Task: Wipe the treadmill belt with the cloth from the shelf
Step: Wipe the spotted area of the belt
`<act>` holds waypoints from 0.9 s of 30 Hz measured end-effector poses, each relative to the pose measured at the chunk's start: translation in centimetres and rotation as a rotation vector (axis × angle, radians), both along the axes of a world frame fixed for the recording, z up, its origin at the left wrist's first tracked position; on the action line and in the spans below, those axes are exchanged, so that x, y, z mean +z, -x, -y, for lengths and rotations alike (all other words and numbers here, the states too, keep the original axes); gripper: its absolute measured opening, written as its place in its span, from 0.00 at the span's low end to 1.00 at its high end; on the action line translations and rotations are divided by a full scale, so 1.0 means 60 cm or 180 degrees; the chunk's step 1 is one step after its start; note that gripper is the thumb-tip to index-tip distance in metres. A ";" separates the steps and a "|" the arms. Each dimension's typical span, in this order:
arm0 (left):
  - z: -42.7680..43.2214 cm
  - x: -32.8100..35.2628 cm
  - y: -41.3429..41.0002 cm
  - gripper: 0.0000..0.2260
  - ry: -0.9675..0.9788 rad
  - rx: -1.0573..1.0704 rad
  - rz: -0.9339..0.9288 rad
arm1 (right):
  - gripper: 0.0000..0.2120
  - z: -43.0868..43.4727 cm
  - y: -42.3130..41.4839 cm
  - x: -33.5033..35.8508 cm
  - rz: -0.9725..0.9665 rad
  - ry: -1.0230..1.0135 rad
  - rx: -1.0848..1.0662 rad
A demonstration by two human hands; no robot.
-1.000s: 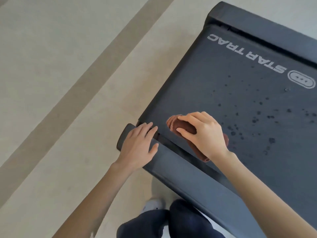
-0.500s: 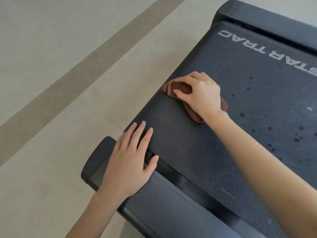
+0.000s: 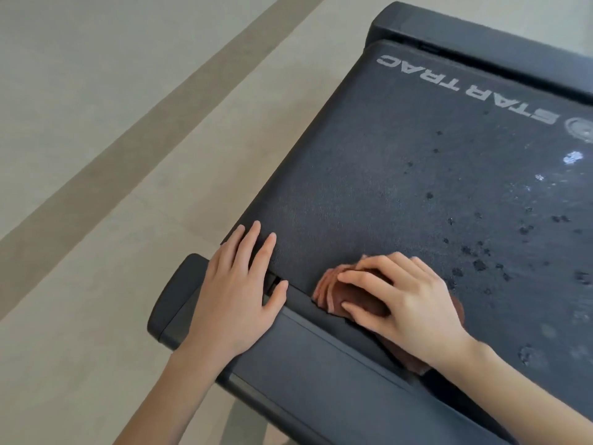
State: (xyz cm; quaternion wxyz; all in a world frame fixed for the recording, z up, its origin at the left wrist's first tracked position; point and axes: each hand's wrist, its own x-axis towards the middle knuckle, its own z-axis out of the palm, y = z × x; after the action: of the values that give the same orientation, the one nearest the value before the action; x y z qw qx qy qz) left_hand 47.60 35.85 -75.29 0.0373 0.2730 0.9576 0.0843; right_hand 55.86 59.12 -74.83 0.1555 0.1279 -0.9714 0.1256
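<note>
Floor (image 3: 96, 155): pale tile, tan stripe, left of my left grip (image 3: 237, 300).
Treadmill belt (image 3: 369, 187): dark; lane ahead of my right grip (image 3: 407, 303) looks wiped, spots (image 3: 478, 264) remain to its right.
Left grip: flat, empty, braced on the belt's near corner.
Right grip: curled over the cloth (image 3: 330, 290), drawn back from farther up the belt to its near edge.
Cloth: brown, bunched beneath it.
Next lane likely rightward.

The left hand (image 3: 239, 293) lies flat, palm down, fingers straight and slightly spread, thumb out. The right hand (image 3: 407, 303) curls its fingers and thumb round the cloth (image 3: 330, 292). Both forearms are bare and reach forward.
</note>
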 end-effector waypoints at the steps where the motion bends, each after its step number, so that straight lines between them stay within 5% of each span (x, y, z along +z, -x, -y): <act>1: 0.000 0.000 0.000 0.29 -0.0011 -0.0011 -0.0006 | 0.14 -0.006 0.019 0.000 0.0034 0.0047 -0.0024; 9: -0.013 -0.006 0.006 0.28 -0.0068 -0.0526 -0.0121 | 0.17 -0.052 0.220 -0.001 0.0045 -0.0108 -0.1389; 19: -0.049 -0.013 0.001 0.29 -0.0316 -0.0563 -0.0147 | 0.20 0.011 -0.100 -0.002 0.0065 -0.0145 -0.1169; 27: -0.114 -0.023 0.007 0.28 -0.0283 -0.0998 -0.0181 | 0.20 -0.105 0.086 -0.005 -0.0078 -0.0182 -0.1633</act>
State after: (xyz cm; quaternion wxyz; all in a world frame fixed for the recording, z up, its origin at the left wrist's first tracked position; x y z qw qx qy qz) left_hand 47.19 42.71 -76.66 0.0107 0.4227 0.8993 0.1119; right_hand 50.70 65.45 -75.13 0.1904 -0.1168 -0.9733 0.0530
